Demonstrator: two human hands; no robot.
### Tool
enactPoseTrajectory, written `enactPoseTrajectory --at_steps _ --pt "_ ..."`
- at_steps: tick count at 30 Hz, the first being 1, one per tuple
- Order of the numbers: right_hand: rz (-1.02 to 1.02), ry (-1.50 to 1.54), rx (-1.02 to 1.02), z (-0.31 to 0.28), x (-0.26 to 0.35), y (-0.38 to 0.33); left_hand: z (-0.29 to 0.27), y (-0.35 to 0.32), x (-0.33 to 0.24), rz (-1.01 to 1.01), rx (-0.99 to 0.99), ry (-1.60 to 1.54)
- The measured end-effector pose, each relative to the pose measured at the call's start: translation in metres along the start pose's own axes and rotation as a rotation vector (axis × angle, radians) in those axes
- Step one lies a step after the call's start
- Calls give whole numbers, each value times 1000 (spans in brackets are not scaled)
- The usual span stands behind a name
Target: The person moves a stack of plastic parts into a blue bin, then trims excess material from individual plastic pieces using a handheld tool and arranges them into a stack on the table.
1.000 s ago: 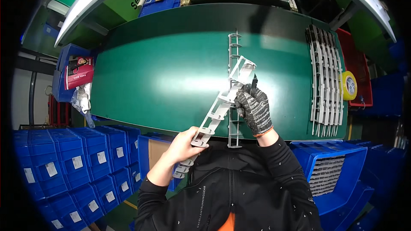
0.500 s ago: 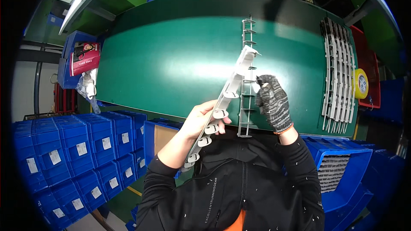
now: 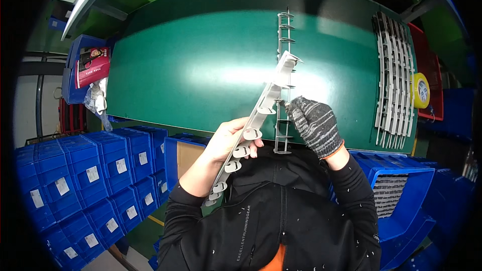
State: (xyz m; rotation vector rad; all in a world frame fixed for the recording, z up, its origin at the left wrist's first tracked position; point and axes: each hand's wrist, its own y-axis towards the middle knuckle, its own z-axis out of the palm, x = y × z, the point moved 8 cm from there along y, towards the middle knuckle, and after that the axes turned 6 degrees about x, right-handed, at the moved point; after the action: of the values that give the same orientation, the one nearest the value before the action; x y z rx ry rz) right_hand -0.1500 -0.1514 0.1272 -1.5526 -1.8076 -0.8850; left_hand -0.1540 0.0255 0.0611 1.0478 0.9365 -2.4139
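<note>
Green table (image 3: 191,70), stacked grey strips (image 3: 394,75) aside

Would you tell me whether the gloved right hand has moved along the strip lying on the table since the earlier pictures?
Yes. The gloved right hand has slid toward the near end of the strip lying on the green table, toward the person's body.

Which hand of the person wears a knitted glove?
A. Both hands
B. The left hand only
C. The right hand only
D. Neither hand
C. The right hand is covered by a speckled grey knitted glove with an orange cuff, while the left hand is bare and grips the long grey plastic strip over the green table.
</note>
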Motion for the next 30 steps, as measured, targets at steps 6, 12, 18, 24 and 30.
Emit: enactPoseTrajectory --at_steps 6,12,18,24,30 --pt "99 302 -25 0 -8 -14 0 0 0 56 14 -10" --pt "-107 48 -118 1 5 -24 1 3 1 54 -4 -111" --pt "-11 -64 -39 10 14 -18 2 4 -1 46 -33 -44" --pt "-25 -81 -77 15 12 -19 4 6 -3 55 -29 -35" --pt "36 6 -180 -11 4 -16 2 5 0 62 34 -83"
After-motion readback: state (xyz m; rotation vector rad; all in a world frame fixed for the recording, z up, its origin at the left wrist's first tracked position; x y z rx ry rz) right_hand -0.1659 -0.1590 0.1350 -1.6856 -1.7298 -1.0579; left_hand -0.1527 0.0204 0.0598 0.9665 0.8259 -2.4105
